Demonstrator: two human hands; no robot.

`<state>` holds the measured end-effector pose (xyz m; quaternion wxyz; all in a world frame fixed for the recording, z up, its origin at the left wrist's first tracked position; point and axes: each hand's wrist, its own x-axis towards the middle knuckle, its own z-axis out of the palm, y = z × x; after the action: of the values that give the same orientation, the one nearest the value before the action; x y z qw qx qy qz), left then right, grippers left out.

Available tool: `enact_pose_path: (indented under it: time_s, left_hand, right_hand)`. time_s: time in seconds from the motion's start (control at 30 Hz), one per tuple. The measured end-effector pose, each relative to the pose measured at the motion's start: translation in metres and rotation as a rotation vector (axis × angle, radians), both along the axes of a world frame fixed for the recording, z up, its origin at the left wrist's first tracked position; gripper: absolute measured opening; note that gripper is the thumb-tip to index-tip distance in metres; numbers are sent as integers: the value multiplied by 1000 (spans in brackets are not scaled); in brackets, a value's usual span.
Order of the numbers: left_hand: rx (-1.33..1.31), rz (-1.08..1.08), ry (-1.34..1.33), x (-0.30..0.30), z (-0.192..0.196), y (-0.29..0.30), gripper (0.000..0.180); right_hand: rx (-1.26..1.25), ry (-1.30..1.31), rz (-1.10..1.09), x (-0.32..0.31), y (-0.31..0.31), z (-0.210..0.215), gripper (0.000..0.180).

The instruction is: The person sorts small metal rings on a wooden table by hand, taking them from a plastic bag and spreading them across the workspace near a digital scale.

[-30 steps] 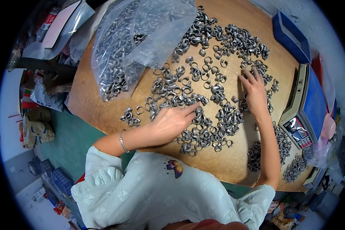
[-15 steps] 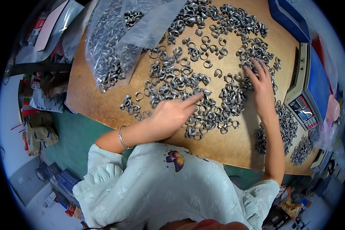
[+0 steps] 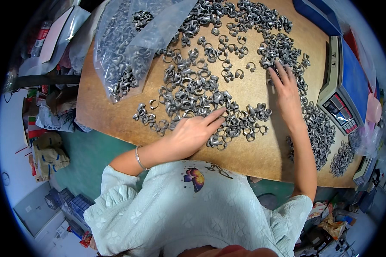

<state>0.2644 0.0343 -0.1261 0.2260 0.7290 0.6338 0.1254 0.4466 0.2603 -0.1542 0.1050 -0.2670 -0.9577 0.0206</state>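
Heaps of grey metal rings [image 3: 188, 88] lie spread over a brown tabletop [image 3: 107, 111]. My left hand [image 3: 195, 132] rests at the near edge of the middle heap, its index and middle fingers stretched out onto the rings and its other fingers partly hidden. Farther right, my right hand [image 3: 286, 94] lies with fingers apart, their tips touching the left side of a long heap of rings [image 3: 283, 49]. Neither hand visibly holds a ring. Between the two hands, a smaller cluster of rings [image 3: 259, 112] sits beside the middle heap.
A clear plastic bag [image 3: 128, 55] full of rings lies at the far left. On the right stands a scale [image 3: 341, 111] with a blue top, near a blue tray [image 3: 319, 17]. More rings [image 3: 317, 137] are heaped by my right forearm. A bottle [image 3: 40, 36] is at the far left.
The rings lying just left of my right hand have thinned out, baring tabletop there. My right hand has shifted slightly; my left fingers stay at the middle heap. The whole view has shifted a little.
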Motion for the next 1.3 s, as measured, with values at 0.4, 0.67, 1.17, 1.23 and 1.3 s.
enact_pose_path:
  time_s: [0.4,0.67,1.17,1.23,1.3]
  left_hand:
    - [-66,51,-58,-6,7,-24,59]
    - [165,169,-151,-8,-5,-32,39]
    - [119,423,-45,-15,-3,-48,40]
    - [76,403,-37,-16,-12,-54,37]
    - [43,400,-27,-18,-12,-60,32]
  right_hand:
    - [-266,-97,268,7,-58,17,48]
    - [-271,100,404,-21,-82,26,43]
    - [-201,201,532,-68,-89,20,36]
    - [-139,48,527,-73,-92,13,36]
    - [-178,115,445,-72,-77,1,35]
